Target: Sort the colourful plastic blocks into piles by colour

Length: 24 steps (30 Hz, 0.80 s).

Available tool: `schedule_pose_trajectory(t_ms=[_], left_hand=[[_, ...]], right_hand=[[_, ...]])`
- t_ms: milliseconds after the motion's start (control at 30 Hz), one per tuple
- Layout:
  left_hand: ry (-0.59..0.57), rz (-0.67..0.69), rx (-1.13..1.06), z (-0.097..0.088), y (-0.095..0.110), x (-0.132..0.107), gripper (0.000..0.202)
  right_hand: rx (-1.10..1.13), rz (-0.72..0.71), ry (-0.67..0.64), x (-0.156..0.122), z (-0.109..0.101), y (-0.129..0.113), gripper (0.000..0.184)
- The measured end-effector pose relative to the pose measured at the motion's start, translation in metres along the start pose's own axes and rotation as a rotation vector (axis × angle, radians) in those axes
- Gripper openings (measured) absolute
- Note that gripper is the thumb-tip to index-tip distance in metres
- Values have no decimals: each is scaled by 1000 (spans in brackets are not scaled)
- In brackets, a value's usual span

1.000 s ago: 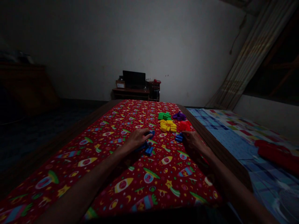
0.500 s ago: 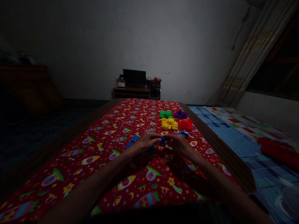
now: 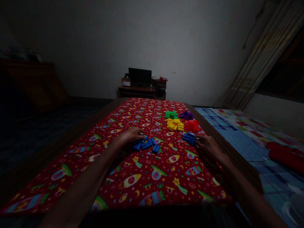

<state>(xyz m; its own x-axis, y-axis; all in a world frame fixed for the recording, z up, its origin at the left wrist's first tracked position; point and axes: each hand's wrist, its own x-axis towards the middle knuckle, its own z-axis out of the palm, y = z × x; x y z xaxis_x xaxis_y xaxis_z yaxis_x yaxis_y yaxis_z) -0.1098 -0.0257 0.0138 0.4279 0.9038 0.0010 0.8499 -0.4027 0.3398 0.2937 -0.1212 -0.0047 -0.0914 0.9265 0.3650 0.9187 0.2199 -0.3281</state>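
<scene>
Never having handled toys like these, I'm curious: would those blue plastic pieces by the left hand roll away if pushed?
The blue plastic pieces look like short, rounded bars, so they may roll a little, though their shaped ends could stop them. They seem stiff and probably light for their size. The red printed cloth beneath should slow sliding somewhat.

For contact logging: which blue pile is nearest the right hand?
The compact blue cluster at the right hand, not the scattered blue pieces beside the left hand.
</scene>
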Motion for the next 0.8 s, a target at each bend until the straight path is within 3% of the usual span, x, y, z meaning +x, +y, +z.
schedule_pose_trajectory(t_ms=[133,200,300,433,567,667,800], left_hand=[[-56,-49,-72,0,6,0,33],[-6,-57,-116,-2,8,3,40],[124,-43,-250,-3,15,7,41],[192,104,-581,7,44,6,44],[66,302,-812,27,85,-7,38],[27,375,-810,33,99,-13,31],[152,324,-501,23,84,-12,24]], right_hand=[[-190,65,22,-3,-6,-13,29],[-192,31,42,-3,-9,-26,28],[-25,-130,52,-2,-5,-53,29],[256,-320,35,-3,17,-95,31],[394,-464,17,-3,38,-122,45],[407,-451,6,-1,41,-122,39],[300,-310,41,4,33,-96,33]])
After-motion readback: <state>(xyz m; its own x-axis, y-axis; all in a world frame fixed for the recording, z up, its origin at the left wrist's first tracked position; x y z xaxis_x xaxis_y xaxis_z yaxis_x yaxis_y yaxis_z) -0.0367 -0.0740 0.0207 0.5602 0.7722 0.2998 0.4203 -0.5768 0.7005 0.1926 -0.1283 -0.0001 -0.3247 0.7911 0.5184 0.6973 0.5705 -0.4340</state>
